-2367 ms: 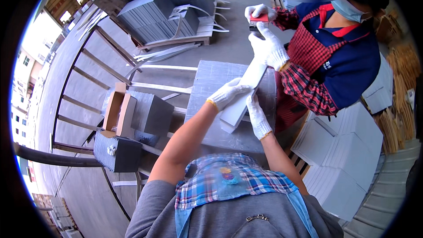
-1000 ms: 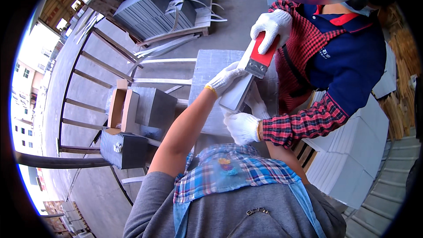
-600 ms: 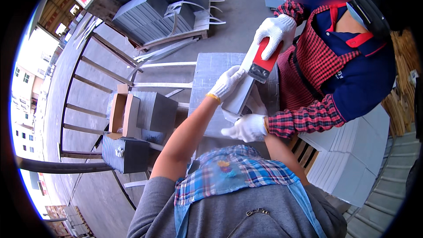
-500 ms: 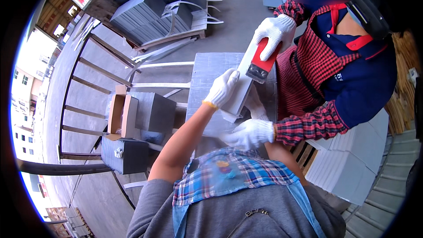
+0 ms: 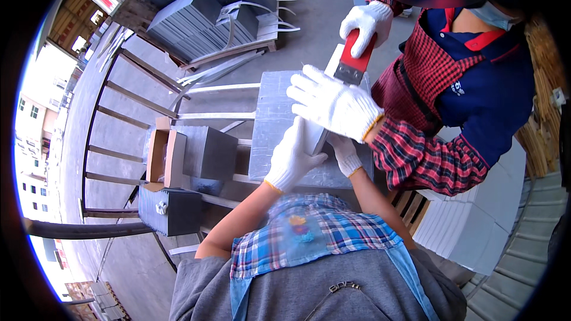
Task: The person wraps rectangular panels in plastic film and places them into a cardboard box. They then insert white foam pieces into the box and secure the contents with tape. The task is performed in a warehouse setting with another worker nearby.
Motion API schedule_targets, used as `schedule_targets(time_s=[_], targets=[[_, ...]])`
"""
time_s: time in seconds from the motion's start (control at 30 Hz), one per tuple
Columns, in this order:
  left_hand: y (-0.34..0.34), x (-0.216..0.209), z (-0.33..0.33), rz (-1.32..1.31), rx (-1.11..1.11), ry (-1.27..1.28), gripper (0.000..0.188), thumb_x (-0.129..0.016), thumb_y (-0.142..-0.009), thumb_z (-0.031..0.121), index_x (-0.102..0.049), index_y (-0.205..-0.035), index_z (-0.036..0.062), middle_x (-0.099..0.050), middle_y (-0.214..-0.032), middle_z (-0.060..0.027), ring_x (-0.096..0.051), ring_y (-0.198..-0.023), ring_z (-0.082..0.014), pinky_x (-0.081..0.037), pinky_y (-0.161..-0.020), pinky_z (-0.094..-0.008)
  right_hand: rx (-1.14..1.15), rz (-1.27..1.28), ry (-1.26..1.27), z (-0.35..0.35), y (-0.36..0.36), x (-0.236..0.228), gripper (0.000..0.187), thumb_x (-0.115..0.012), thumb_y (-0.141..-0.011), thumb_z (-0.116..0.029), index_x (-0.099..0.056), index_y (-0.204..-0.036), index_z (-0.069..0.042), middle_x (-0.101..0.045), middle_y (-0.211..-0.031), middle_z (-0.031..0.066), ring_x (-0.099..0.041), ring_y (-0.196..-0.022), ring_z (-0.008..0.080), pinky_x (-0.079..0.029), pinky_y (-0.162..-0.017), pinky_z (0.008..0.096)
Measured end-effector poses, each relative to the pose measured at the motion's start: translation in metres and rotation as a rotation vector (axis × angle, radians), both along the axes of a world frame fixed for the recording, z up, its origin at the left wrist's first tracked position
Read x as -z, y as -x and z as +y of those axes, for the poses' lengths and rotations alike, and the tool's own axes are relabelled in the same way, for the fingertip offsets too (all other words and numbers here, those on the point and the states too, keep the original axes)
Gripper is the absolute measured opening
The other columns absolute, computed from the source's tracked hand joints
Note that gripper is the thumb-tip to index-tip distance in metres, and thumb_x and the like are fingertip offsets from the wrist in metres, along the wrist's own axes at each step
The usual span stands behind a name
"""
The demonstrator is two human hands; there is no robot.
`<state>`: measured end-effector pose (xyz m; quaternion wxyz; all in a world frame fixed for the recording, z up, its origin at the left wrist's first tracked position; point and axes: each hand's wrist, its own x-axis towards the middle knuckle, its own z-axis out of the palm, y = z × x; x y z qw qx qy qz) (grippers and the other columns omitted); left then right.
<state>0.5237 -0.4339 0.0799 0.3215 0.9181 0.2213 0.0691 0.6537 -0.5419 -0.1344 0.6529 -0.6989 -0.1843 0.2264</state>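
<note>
left fingers (image 5: 295,132) spread lower beside the pale board (image 5: 312,136) than before, right fingers (image 5: 336,141) unclear in grip.

We have a long, pale bar (image 5: 311,135) slanting over the grey table (image 5: 270,104), its middle hidden from view.

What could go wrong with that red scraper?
The red scraper is right by the co-worker's open hand, so a slip might nick the glove. The pale strip could shift too: the wearer's left hand and right hand are both by its near end.
</note>
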Motion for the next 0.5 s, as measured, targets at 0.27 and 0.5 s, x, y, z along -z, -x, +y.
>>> schedule_targets(time_s=[0.27,0.5], targets=[[0.023,0.061,-0.008,-0.243,0.002,0.013,0.138,-0.096,-0.059,0.046,-0.013,-0.157,-0.004,-0.061,-0.126,-0.0292,-0.068,-0.107,-0.0397,-0.056,-0.087,-0.0422,-0.024,0.141,-0.05,-0.022,0.009,0.031,0.039,-0.056,-0.102,-0.028,-0.061,-0.128,0.001,-0.065,-0.126,0.0173,-0.063,-0.117,0.0286,-0.048,-0.098,0.0352],[0.049,0.105,0.001,-0.483,0.058,0.007,0.154,-0.094,-0.049,0.06,-0.004,-0.157,-0.0039,-0.063,-0.13,-0.0231,-0.069,-0.109,-0.0381,-0.057,-0.088,-0.0396,-0.023,0.149,-0.194,-0.047,0.083,-0.112,0.083,-0.047,-0.103,-0.052,-0.016,-0.159,0.001,-0.026,-0.163,0.0192,-0.033,-0.147,0.0298,-0.03,-0.117,0.0359]])
